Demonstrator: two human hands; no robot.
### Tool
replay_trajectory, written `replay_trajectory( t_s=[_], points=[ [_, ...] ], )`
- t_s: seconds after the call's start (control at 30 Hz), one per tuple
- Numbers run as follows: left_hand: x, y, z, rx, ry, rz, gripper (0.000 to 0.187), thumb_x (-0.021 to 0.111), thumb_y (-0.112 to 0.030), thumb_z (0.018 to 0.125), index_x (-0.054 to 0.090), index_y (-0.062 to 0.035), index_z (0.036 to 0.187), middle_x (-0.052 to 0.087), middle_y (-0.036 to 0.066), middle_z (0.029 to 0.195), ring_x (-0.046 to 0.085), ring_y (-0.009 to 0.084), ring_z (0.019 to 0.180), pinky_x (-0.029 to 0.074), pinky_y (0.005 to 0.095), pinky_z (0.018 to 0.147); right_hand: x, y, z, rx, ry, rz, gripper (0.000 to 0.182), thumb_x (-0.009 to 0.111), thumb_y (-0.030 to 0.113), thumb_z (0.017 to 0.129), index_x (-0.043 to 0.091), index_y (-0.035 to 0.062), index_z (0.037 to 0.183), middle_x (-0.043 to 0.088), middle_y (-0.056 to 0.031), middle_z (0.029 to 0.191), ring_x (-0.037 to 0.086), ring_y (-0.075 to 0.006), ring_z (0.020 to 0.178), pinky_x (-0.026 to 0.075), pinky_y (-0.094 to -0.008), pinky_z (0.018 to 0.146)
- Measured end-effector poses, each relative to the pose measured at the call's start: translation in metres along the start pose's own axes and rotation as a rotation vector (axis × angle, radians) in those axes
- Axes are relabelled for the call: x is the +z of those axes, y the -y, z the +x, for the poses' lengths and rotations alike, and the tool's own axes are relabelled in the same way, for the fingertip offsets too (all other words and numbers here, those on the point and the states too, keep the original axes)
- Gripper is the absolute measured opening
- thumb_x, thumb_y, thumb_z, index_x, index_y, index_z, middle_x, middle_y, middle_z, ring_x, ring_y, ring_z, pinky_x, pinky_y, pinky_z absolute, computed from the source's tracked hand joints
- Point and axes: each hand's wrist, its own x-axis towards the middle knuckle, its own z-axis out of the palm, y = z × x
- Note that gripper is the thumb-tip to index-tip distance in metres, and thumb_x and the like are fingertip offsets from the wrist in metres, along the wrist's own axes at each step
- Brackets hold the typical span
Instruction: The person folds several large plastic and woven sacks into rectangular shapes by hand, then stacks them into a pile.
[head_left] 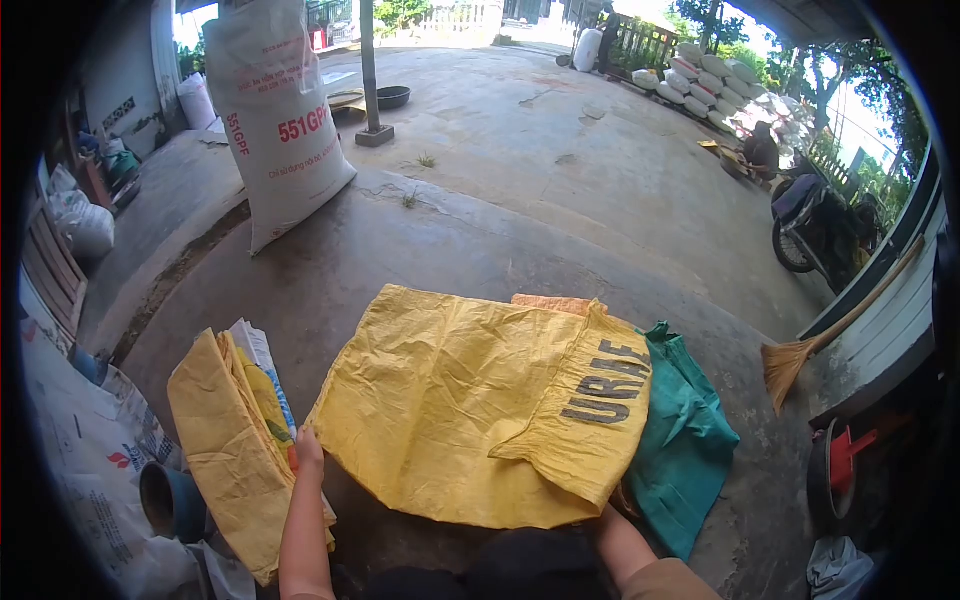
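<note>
The left hand (311, 447) pinches the corner of the yellow sack (450, 390) at nine o'clock; the right forearm (622, 548) runs under its near edge at five—that hand's grip cannot be told. Even, outward tension should flatten the crinkled, seemingly woven plastic—especially the puckered fold. Limp green cloth (690, 440) lies at three, folded yellow sacks (225, 440) at nine, a bulging white sack (285, 130) at eleven.

Bright background daylight (black, warped edges)

551GPF sack (285, 130), yellow sack (465, 400) perhaps "URAE"
</note>
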Motion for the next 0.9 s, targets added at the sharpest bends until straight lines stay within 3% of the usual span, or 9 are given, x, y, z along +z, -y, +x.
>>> replay_trajectory(
  t_s=[0.03,0.1,0.23,0.33,0.4,0.6,0.9],
  points=[
    [0.002,0.005,0.011,0.001,-0.001,-0.003,0.025,0.039,-0.02,0.078,0.05,0.0005,0.088,0.054,0.015,0.095,0.053,0.0303,0.084,0.041,0.0369,0.071,0.001,0.002,0.002,-0.001,-0.002,-0.01,0.041,0.04,0.037,0.088,0.047,0.0057,0.115,0.053,-0.0094,0.11,0.055,-0.0258,0.092,0.045,-0.0361,0.08],
    [0.005,0.012,0.037,-0.029,0.18,-0.409,0.023,0.038,-0.021,0.078,0.048,-0.0023,0.088,0.051,0.009,0.089,0.052,0.0222,0.081,0.041,0.0345,0.071,0.001,0.006,0.006,-0.003,-0.008,-0.031,0.041,0.041,0.037,0.088,0.047,0.0058,0.114,0.053,-0.0093,0.11,0.055,-0.0256,0.092,0.045,-0.036,0.08],
    [-0.002,-0.012,0.026,-0.168,0.26,-0.578,0.018,0.037,-0.02,0.078,0.047,-0.0062,0.085,0.049,0.006,0.083,0.052,0.0194,0.079,0.041,0.0336,0.072,-0.002,0.011,0.011,-0.003,-0.026,-0.07,0.04,0.041,0.037,0.088,0.047,0.0059,0.114,0.054,-0.009,0.109,0.055,-0.0253,0.091,0.045,-0.0358,0.079],
    [-0.006,-0.021,0.018,-0.214,0.353,-0.682,0.023,0.036,-0.022,0.078,0.049,-0.0054,0.088,0.052,0.007,0.089,0.053,0.0205,0.084,0.041,0.0349,0.076,-0.003,0.013,0.016,-0.01,-0.044,-0.092,0.04,0.041,0.036,0.088,0.048,0.0059,0.113,0.054,-0.0089,0.108,0.056,-0.025,0.09,0.045,-0.0357,0.078],
    [-0.011,-0.039,0.0,-0.252,0.549,-0.785,0.042,0.033,-0.024,0.077,0.047,-0.0013,0.11,0.055,0.012,0.107,0.051,0.0256,0.1,0.039,0.0407,0.088,-0.007,0.016,0.02,-0.015,-0.058,-0.109,0.04,0.042,0.036,0.088,0.048,0.006,0.113,0.054,-0.0087,0.108,0.056,-0.0248,0.089,0.046,-0.0356,0.078],
    [-0.023,-0.077,-0.023,-0.174,0.687,-0.97,0.045,0.031,-0.024,0.078,0.047,0.0003,0.112,0.054,0.013,0.111,0.049,0.0269,0.103,0.035,0.0399,0.092,-0.012,0.016,0.036,-0.007,-0.089,-0.167,0.039,0.042,0.036,0.088,0.048,0.0061,0.112,0.054,-0.0084,0.107,0.056,-0.0243,0.088,0.046,-0.0353,0.076],
    [-0.085,-0.09,0.0,-0.091,0.501,-1.078,0.041,0.032,-0.024,0.081,0.05,-0.0004,0.108,0.055,0.012,0.109,0.051,0.0247,0.101,0.037,0.0365,0.091,-0.028,0.001,0.042,0.033,-0.17,-0.24,0.037,0.044,0.035,0.088,0.048,0.0063,0.111,0.055,-0.0079,0.105,0.056,-0.0236,0.086,0.046,-0.0349,0.074]
  ],
)
